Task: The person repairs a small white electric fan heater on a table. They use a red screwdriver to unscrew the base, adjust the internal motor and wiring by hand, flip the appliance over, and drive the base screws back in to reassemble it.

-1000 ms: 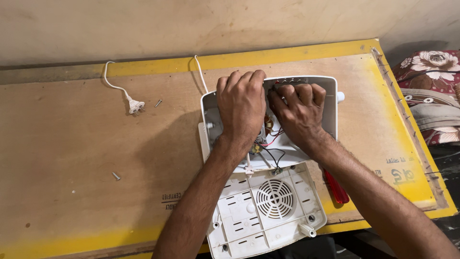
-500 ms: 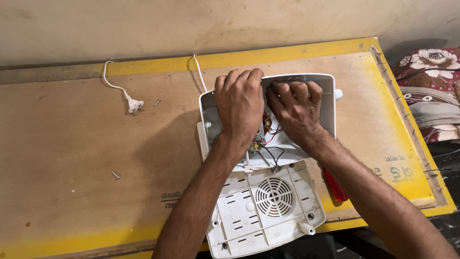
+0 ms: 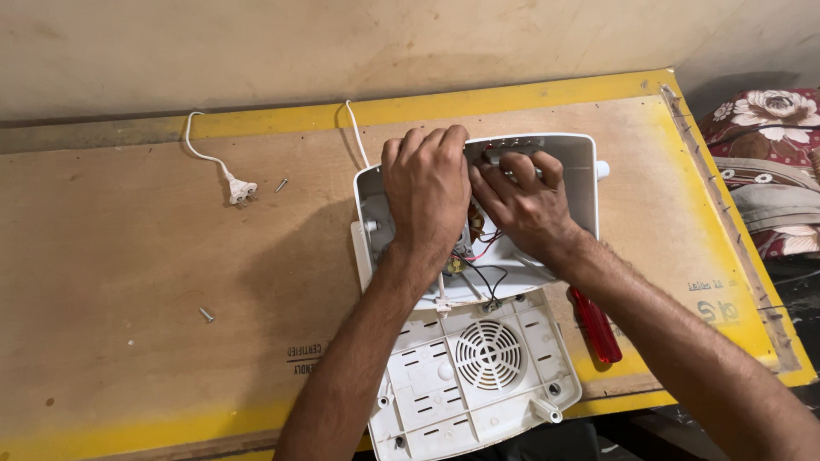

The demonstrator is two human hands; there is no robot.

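Loose screws: three small screws lie apart on the bare plywood desk (image 3: 128,256), one (image 3: 206,315) at the left, one (image 3: 281,184) just beside the plug, one tiny one (image 3: 130,344) lower left. Risk, as a judgement: a sweep of a forearm could roll them off the edge.
Plug: one white two-pin plug (image 3: 241,191) rests on the desk, its cord (image 3: 198,145) curling back to the wall edge. It is not in a socket here.
Open housing: one white plastic appliance shell (image 3: 581,183) lies near the middle of the desk, opened upward, with both hands inside it.
Left hand: the left hand (image 3: 425,192) covers the left half of the shell, palm down, fingers curled over the far rim; its grip is hidden, so I cannot tell whether it closes on anything.
Wires: several thin red, black and white wires (image 3: 480,265) run between the shell and the cover. Risk: tugging either half could strain or pull them loose.
Back cover: one white vented cover (image 3: 478,376) with a round grille overhangs the near desk edge. Risk: a nudge could tip it off.
Right hand: the right hand (image 3: 525,209) presses its fingertips onto parts under the far rim; whether they pinch something I cannot tell.
Screwdriver: one red-handled screwdriver (image 3: 595,326) lies partly under the right forearm, near the desk edge.
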